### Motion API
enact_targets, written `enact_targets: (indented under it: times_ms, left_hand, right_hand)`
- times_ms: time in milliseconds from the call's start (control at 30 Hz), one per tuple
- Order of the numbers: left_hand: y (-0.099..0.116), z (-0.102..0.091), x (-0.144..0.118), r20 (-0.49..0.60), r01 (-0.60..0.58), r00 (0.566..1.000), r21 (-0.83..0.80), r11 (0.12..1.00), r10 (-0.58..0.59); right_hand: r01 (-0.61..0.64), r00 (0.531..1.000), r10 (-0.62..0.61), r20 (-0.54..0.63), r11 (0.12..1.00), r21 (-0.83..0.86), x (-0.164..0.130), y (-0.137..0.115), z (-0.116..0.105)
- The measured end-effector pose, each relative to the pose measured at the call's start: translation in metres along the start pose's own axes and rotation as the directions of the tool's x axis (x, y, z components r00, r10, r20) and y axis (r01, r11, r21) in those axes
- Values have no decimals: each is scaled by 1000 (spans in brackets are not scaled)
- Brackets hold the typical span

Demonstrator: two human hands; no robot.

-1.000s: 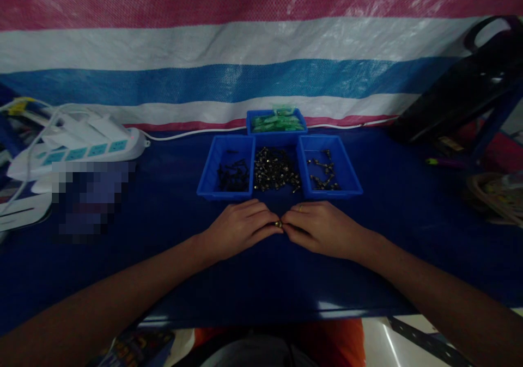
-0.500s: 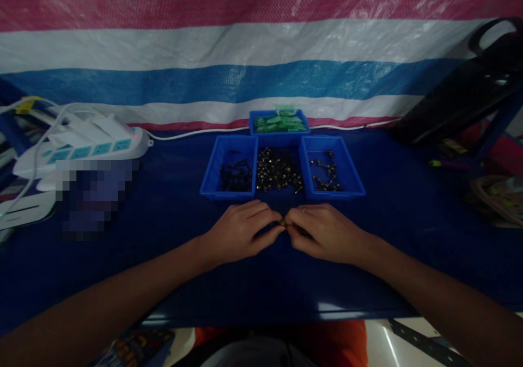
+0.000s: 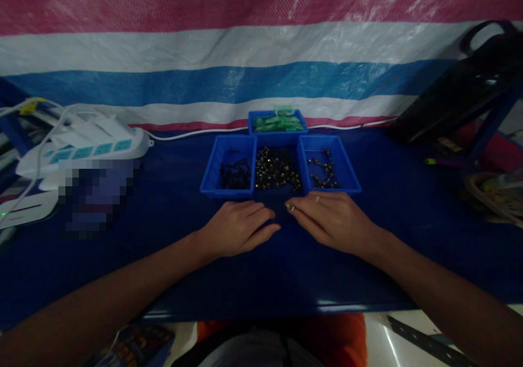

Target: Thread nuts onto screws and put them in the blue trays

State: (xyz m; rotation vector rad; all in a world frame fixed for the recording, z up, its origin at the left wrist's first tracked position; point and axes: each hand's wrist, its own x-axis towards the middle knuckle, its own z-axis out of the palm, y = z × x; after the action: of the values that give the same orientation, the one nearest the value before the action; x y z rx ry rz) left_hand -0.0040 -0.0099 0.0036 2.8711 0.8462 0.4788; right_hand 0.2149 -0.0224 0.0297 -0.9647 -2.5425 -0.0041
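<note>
My right hand (image 3: 337,222) pinches a small shiny metal piece (image 3: 290,206) at its fingertips; its exact kind is too small to tell. Across a short gap, my left hand (image 3: 241,228) hovers over the table with thumb and fingers parted, nothing between them. Beyond the hands lies a pile of small metal parts (image 3: 275,168). Left of it, a blue bin (image 3: 207,173) contains dark screw-like pieces (image 3: 236,175). The blue bin on the right (image 3: 350,165) holds several short metal parts (image 3: 324,170).
Behind the pile stands a blue bin (image 3: 278,136) with green packets (image 3: 278,121). A white power strip (image 3: 139,144) with cables sits at left, near a blurred patch. A black bottle (image 3: 453,89) leans at right. Striped sheeting (image 3: 261,46) hangs behind the blue table (image 3: 261,285).
My hands, earlier meeting fingertip to fingertip at a small piece, have drawn apart. The piece has stayed in my right hand, which has moved slightly away; my left fingers have let go and opened.
</note>
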Motion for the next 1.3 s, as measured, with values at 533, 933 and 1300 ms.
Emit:
enact_targets:
  times_ms: [533,933,1300]
  left_hand:
    - [-3,4,3,124,-31,992,218,976,4]
    - [-4,5,4,151,-57,988,221,974,24]
    - [-6,6,3,160,-62,987,218,974,27]
  right_hand:
    - [-173,982,133,-133,917,-360,3,4,-14]
    - [-191,873,379,306,844,-501,-1,-30,23]
    - [-261,875,374,306,899,-353,0,-26,27]
